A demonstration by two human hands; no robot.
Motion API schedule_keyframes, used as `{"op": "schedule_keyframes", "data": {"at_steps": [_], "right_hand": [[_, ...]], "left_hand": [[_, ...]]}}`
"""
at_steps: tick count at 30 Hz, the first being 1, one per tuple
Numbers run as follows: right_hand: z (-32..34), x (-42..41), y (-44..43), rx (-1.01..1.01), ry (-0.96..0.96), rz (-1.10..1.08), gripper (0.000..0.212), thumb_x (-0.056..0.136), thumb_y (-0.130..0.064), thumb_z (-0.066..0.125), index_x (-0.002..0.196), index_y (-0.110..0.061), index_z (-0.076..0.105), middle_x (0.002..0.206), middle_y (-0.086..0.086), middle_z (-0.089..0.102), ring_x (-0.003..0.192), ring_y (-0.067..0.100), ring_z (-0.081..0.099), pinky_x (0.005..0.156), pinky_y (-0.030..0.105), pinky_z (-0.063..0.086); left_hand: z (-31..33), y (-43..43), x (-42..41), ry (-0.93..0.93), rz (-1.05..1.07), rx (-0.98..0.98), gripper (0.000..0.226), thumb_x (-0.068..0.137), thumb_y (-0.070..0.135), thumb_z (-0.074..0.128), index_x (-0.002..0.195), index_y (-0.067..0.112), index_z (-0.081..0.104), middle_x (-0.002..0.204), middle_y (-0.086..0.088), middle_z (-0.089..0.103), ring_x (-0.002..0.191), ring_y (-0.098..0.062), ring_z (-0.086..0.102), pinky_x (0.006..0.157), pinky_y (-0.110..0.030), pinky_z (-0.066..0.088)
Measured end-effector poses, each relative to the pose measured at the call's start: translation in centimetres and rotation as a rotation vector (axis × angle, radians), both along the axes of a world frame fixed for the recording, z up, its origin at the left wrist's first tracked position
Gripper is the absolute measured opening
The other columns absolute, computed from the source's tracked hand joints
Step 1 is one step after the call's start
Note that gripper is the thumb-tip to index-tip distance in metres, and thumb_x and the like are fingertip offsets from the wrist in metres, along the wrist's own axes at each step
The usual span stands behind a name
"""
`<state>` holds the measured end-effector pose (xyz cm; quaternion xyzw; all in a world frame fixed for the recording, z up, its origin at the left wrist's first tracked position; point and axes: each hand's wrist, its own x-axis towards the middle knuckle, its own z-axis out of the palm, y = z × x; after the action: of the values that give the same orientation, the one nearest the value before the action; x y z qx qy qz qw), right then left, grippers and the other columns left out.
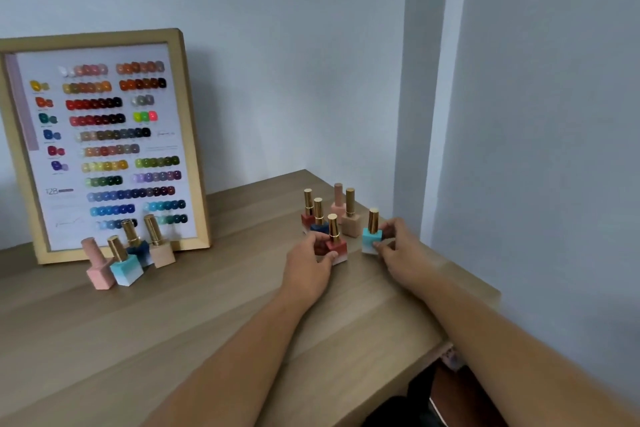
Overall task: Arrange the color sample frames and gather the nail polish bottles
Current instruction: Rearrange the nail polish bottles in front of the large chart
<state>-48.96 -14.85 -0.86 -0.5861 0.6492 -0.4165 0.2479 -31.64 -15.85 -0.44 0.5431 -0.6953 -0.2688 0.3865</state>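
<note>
A wooden color sample frame (188,135) leans upright against the wall at the left, full of colored nail swatches. In front of it stand several nail polish bottles, among them a pink one (98,267) and a light blue one (125,265). A second cluster of bottles (341,208) stands near the table's right corner. My left hand (306,265) grips a red bottle (337,244) at the front of that cluster. My right hand (401,251) holds a turquoise bottle (371,236) just to its right. Both bottles rest on the table.
The wooden table (207,315) ends at a wall corner (408,149) close behind the right cluster. Its right edge runs beside my right forearm, with dark items below it at the bottom right.
</note>
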Motion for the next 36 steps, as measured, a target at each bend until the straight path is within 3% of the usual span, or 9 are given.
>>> {"op": "schedule_keyframes", "data": {"at_steps": [5, 8, 12, 16, 20, 28, 32, 36], "right_hand": [[0.0, -0.2, -0.9, 0.032, 0.043, -0.026, 0.022, 0.091, -0.017, 0.052, 0.108, -0.026, 0.041, 0.096, -0.004, 0.053, 0.074, 0.007, 0.052, 0.058, 0.018, 0.037], [0.1, 0.0, -0.8, 0.035, 0.041, -0.018, 0.033, 0.09, -0.016, 0.055, 0.117, -0.025, 0.038, 0.104, -0.003, 0.052, 0.076, 0.006, 0.053, 0.057, 0.013, 0.037], [0.2, 0.5, 0.7, -0.059, 0.021, -0.096, 0.04, 0.086, -0.016, 0.059, 0.119, -0.022, 0.037, 0.117, 0.0, 0.045, 0.091, 0.011, 0.055, 0.077, 0.022, 0.048], [-0.1, 1.5, 3.2, -0.192, 0.081, -0.121, 0.03, 0.084, -0.021, 0.062, 0.1, -0.027, 0.038, 0.102, -0.002, 0.044, 0.073, 0.006, 0.047, 0.061, 0.014, 0.037], [-0.1, 5.0, 5.2, -0.268, 0.16, 0.037, 0.029, 0.082, -0.022, 0.064, 0.089, -0.033, 0.038, 0.085, -0.013, 0.041, 0.071, 0.002, 0.043, 0.06, 0.015, 0.031], [0.1, 17.1, 4.3, -0.123, 0.183, 0.457, 0.023, 0.086, -0.031, 0.058, 0.098, -0.038, 0.041, 0.093, -0.018, 0.042, 0.081, 0.003, 0.05, 0.063, 0.013, 0.038], [-0.3, 22.5, 2.0, -0.139, 0.157, 0.537, 0.021, 0.086, -0.029, 0.058, 0.101, -0.035, 0.045, 0.098, -0.016, 0.046, 0.086, 0.002, 0.049, 0.077, 0.018, 0.041], [-0.5, 26.6, -1.3, -0.175, 0.122, 0.53, 0.029, 0.084, -0.029, 0.061, 0.11, -0.028, 0.049, 0.106, -0.008, 0.05, 0.089, 0.003, 0.049, 0.081, 0.019, 0.043]], "left_hand": [[-0.3, -0.7, -0.2, -0.009, 0.016, -0.002, 0.027, 0.085, 0.015, 0.061, 0.111, 0.021, 0.055, 0.102, 0.006, 0.059, 0.094, -0.008, 0.055, 0.087, -0.022, 0.045], [-0.3, -0.7, -0.1, 0.007, 0.006, -0.007, 0.028, 0.084, 0.014, 0.063, 0.108, 0.024, 0.053, 0.101, 0.006, 0.059, 0.09, -0.004, 0.054, 0.08, -0.019, 0.044], [-0.2, 0.2, 0.7, 0.042, 0.02, -0.039, 0.031, 0.081, 0.017, 0.066, 0.105, 0.028, 0.051, 0.097, 0.009, 0.055, 0.089, -0.003, 0.052, 0.073, -0.015, 0.04], [-0.4, 1.6, 2.9, 0.033, 0.031, -0.089, 0.03, 0.08, 0.021, 0.068, 0.101, 0.032, 0.049, 0.097, 0.012, 0.054, 0.091, -0.003, 0.052, 0.072, -0.015, 0.042], [-0.5, 2.6, 7.3, -0.02, 0.093, -0.082, 0.028, 0.081, 0.024, 0.066, 0.102, 0.032, 0.049, 0.1, 0.012, 0.055, 0.094, -0.002, 0.052, 0.076, -0.016, 0.042], [-0.6, 4.1, 18.8, -0.049, 0.361, -0.148, 0.025, 0.08, 0.021, 0.067, 0.095, 0.032, 0.051, 0.096, 0.011, 0.055, 0.087, 0.0, 0.051, 0.069, -0.013, 0.039], [-1.0, 4.5, 24.5, -0.017, 0.537, -0.154, 0.028, 0.079, 0.021, 0.069, 0.098, 0.031, 0.051, 0.101, 0.008, 0.055, 0.086, 0.0, 0.051, 0.074, -0.015, 0.039], [-0.8, 3.7, 28.8, 0.022, 0.713, -0.095, 0.039, 0.078, 0.025, 0.07, 0.113, 0.022, 0.051, 0.112, 0.002, 0.054, 0.094, -0.005, 0.049, 0.082, -0.024, 0.041]]}}
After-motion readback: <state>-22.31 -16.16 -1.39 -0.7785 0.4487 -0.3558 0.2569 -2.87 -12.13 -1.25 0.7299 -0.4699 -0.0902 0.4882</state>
